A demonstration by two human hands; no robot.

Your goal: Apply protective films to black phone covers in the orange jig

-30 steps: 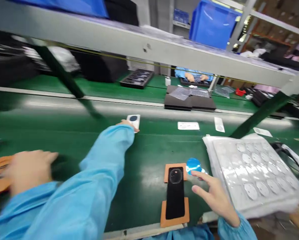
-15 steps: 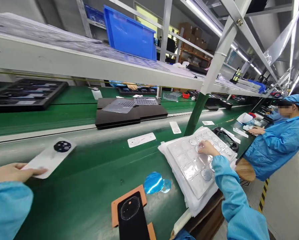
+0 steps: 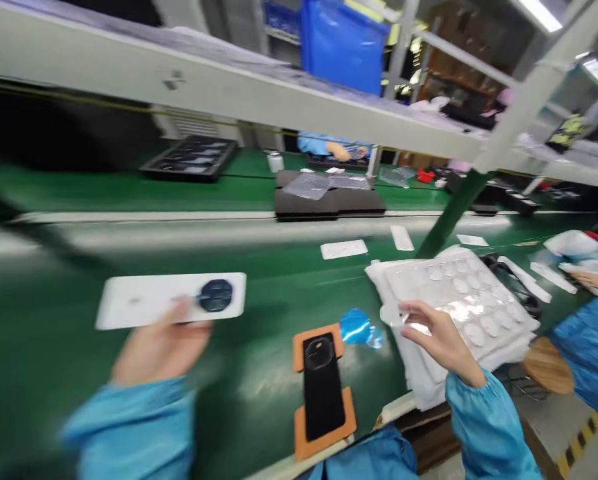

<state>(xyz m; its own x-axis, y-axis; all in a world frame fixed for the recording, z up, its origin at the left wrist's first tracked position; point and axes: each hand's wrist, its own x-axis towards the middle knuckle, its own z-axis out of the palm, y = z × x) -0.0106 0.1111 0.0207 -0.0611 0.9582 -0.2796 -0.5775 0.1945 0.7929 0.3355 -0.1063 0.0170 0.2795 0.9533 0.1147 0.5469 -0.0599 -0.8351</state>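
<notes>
My left hand (image 3: 161, 350), a little blurred, pinches a white phone back panel (image 3: 129, 300) by its lower edge. The panel lies nearly level above the green bench, its round dark camera area at the right end. In my right hand (image 3: 441, 337), thumb and fingers close on a clear round disc (image 3: 389, 315). That hand is over the left edge of a clear blister tray (image 3: 411, 283) with several round pockets. Between the hands, a black phone-shaped piece (image 3: 323, 393) with a round ring rests in an orange fixture (image 3: 329, 443).
Crumpled shiny blue film (image 3: 353, 325) lies beside the fixture. Farther back are white panels (image 3: 343, 249) and dark foam boards (image 3: 331, 203). A green-and-white post (image 3: 453, 213) rises behind the tray, and a shelf beam (image 3: 229, 93) crosses above. Co-workers' hands show at the back and right.
The view has swung left. My left hand has brought the phone panel inward and levelled it. My right hand has left the tray's pockets and moved to its left edge with the clear disc.
</notes>
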